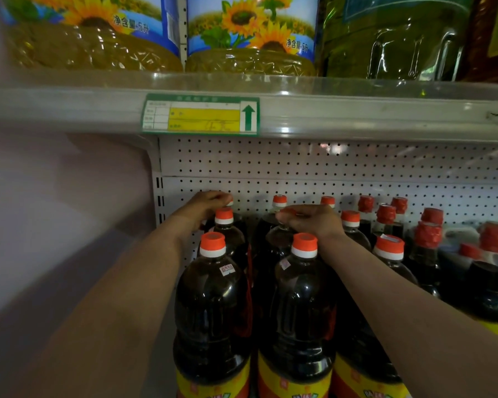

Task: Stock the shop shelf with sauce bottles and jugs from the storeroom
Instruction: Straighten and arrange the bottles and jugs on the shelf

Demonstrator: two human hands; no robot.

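From the head camera I look into a shop shelf (357,116) packed with tall dark sauce bottles, orange caps on top and yellow labels at the base. Both of my bare arms reach in over the front row.

My left hand (204,206) is at the far left, fingers curled over the cap of a bottle at the back (229,201), close against the dotted white back panel (328,165). I judge it is gripping that cap, though the fingers cover most of it.

My right hand (308,219) is bent at the wrist, its fingers closed down over the top of a second-row bottle (279,239); the cap itself is hidden under the hand, so I cannot tell how firmly it is held.

Two front bottles stand upright just below my wrists: one on the left (212,305) and one on the right (304,311). More bottles with red caps (427,239) crowd the right side. Above, big sunflower oil jugs (250,35) sit on the upper shelf, over a price tag (202,114).

The risk, as I judge it: the rows stand touching, so a forearm drawn back carelessly could knock a front bottle off the edge. Holding a full bottle by the cap alone could let it slip or tip into its neighbours. Lifting high could strike the upper shelf.
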